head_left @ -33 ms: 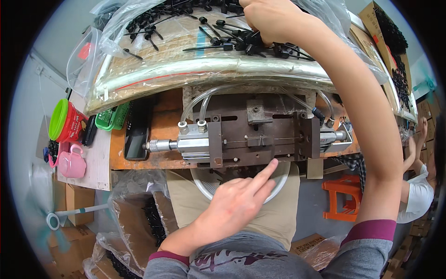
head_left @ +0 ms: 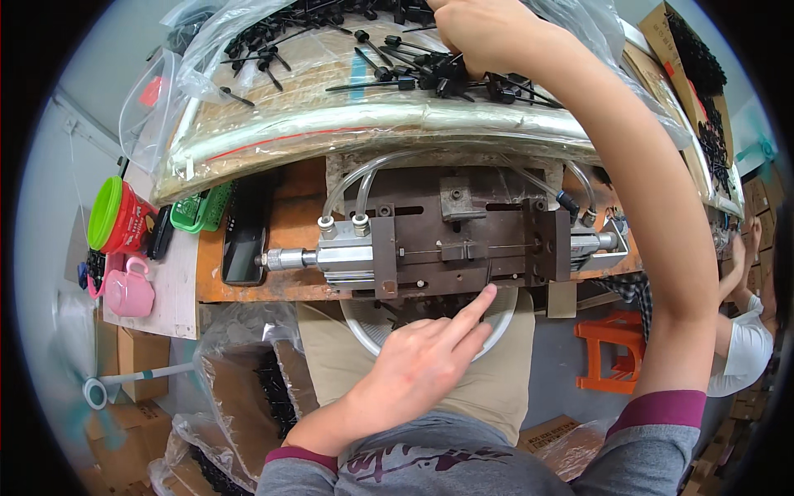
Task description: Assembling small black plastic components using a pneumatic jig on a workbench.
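Note:
My left hand is over my lap, its index finger stretched out. That fingertip lies at the front edge of a dark metal fixture, and nothing shows in the hand. On the fixture's left is a silver pneumatic cylinder with clear hoses; a thin rod crosses its middle through a small block. My right hand reaches far over the fixture into a pile of black plastic parts with thin stems. Its fingers are partly hidden, so what they hold cannot be made out.
Below the fixture sits a white basket on my lap. A phone, green basket, red tub and pink cup stand left. An orange stool and another person's arm are right. Plastic-lined boxes lie lower left.

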A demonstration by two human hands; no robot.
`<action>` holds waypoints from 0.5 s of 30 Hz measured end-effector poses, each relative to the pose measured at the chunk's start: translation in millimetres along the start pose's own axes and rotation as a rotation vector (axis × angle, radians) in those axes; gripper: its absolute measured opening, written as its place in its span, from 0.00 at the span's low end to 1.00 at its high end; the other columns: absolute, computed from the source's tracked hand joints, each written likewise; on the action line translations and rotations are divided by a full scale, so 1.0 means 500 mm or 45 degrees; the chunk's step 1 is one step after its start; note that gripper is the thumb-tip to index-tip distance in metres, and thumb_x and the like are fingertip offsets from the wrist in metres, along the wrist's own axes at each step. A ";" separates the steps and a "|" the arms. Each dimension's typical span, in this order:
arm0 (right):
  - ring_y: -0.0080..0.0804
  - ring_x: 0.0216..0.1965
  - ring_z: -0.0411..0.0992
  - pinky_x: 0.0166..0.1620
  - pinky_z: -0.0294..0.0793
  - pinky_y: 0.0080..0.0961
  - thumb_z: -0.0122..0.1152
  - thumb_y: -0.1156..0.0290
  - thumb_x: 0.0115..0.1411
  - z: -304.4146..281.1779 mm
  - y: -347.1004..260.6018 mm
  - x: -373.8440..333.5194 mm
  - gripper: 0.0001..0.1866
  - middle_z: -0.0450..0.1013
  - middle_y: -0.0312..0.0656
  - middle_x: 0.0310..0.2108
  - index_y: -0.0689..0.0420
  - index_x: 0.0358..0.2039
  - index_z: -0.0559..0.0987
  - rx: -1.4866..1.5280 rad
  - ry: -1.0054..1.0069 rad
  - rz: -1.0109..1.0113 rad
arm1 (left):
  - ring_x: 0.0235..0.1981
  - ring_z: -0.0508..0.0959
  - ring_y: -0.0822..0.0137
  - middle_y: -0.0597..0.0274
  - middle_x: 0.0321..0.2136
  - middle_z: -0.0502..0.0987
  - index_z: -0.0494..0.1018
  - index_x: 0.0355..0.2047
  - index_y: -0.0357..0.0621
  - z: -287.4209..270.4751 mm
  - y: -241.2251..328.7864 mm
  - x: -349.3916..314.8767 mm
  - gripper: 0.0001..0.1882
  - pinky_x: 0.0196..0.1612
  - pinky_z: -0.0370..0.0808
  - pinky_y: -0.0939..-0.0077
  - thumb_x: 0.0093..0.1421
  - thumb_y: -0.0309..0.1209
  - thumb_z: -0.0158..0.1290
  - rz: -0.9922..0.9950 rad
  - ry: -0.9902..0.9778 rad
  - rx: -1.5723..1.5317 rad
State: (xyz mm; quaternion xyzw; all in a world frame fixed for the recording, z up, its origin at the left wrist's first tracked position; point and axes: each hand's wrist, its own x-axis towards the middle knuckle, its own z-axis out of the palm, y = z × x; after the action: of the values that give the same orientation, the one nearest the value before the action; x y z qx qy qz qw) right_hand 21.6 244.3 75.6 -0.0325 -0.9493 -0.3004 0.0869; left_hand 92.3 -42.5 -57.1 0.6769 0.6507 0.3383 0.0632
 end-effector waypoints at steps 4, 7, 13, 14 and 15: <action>0.43 0.48 0.72 0.50 0.71 0.36 0.67 0.72 0.46 -0.012 0.016 0.000 0.11 0.77 0.43 0.41 0.57 0.32 0.85 0.169 -0.120 0.081 | 0.26 0.80 0.63 0.53 0.60 0.71 0.78 0.39 0.40 -0.010 0.000 -0.013 0.13 0.31 0.77 0.72 0.53 0.29 0.63 -0.008 -0.046 -0.004; 0.46 0.39 0.77 0.42 0.75 0.37 0.71 0.70 0.45 -0.028 0.046 -0.020 0.13 0.80 0.48 0.34 0.60 0.33 0.85 0.572 -0.183 0.138 | 0.27 0.80 0.64 0.53 0.60 0.71 0.78 0.39 0.41 -0.012 -0.001 -0.018 0.15 0.31 0.77 0.72 0.51 0.31 0.65 -0.009 -0.011 -0.110; 0.28 0.27 0.76 0.32 0.74 0.26 0.73 0.68 0.52 -0.038 0.089 -0.059 0.13 0.80 0.42 0.26 0.63 0.35 0.85 1.151 -0.101 0.596 | 0.37 0.83 0.61 0.49 0.56 0.74 0.79 0.44 0.40 -0.047 0.001 0.010 0.22 0.35 0.80 0.73 0.49 0.35 0.68 -0.046 0.161 -0.132; 0.25 0.27 0.76 0.31 0.75 0.23 0.72 0.69 0.54 -0.036 0.093 -0.065 0.12 0.80 0.41 0.26 0.64 0.35 0.84 1.294 -0.081 0.658 | 0.41 0.83 0.60 0.47 0.54 0.76 0.79 0.45 0.39 -0.050 -0.007 0.016 0.24 0.38 0.81 0.73 0.48 0.33 0.69 -0.042 0.231 -0.196; 0.22 0.26 0.76 0.30 0.75 0.21 0.71 0.70 0.56 -0.034 0.095 -0.069 0.12 0.80 0.39 0.26 0.65 0.35 0.84 1.441 -0.061 0.717 | 0.39 0.83 0.63 0.47 0.53 0.77 0.79 0.46 0.38 -0.049 -0.015 0.024 0.24 0.38 0.81 0.73 0.47 0.30 0.70 -0.045 0.354 -0.228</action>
State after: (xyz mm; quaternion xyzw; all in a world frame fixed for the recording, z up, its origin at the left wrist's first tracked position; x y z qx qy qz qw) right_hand 63.4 273.3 109.6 -0.2368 -0.9179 0.2834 0.1452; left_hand 71.9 -39.2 -37.8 0.6038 0.6321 0.4841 0.0385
